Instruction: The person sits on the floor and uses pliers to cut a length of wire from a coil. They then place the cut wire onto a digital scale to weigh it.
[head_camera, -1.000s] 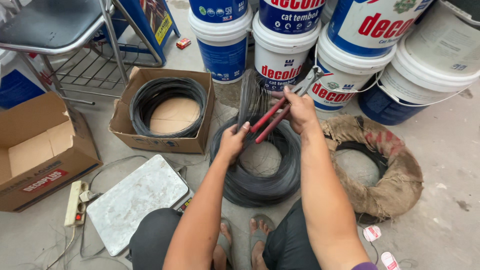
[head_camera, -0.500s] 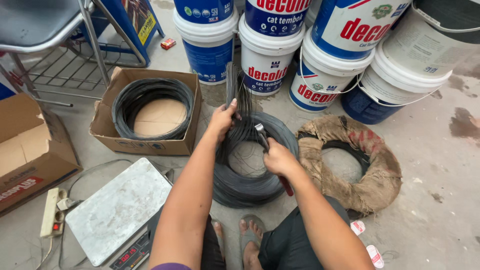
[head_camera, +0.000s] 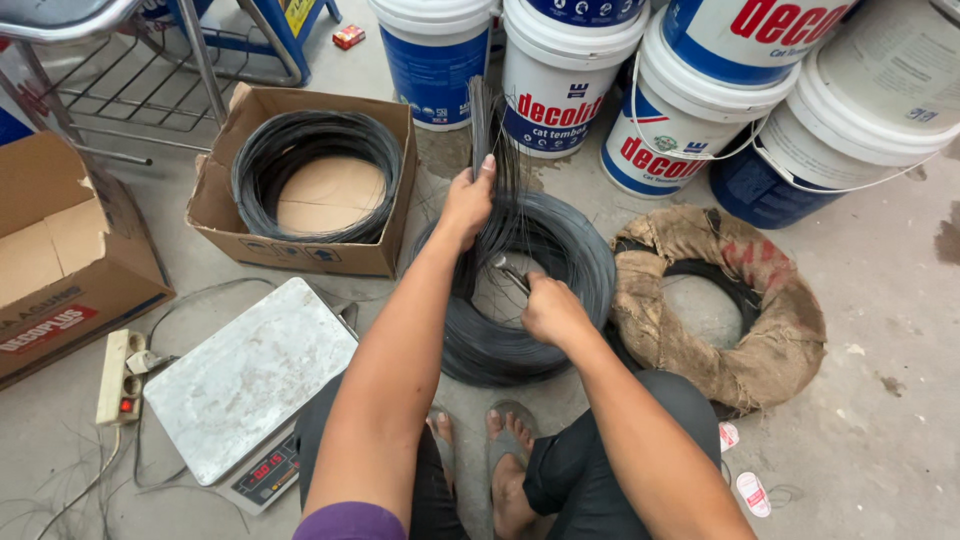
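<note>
The left hand (head_camera: 468, 205) gripped a bunch of strands (head_camera: 487, 130) pulled upright from the wire coil (head_camera: 530, 290) on the floor, while the nearer right hand (head_camera: 550, 310), lower over the coil's hole, closed its fingers around pliers (head_camera: 510, 272).

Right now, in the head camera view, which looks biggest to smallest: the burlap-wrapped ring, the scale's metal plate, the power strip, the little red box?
1. Burlap-wrapped ring
2. Scale's metal plate, nearly as big, and closer to the camera, so unsure
3. Power strip
4. Little red box
</note>
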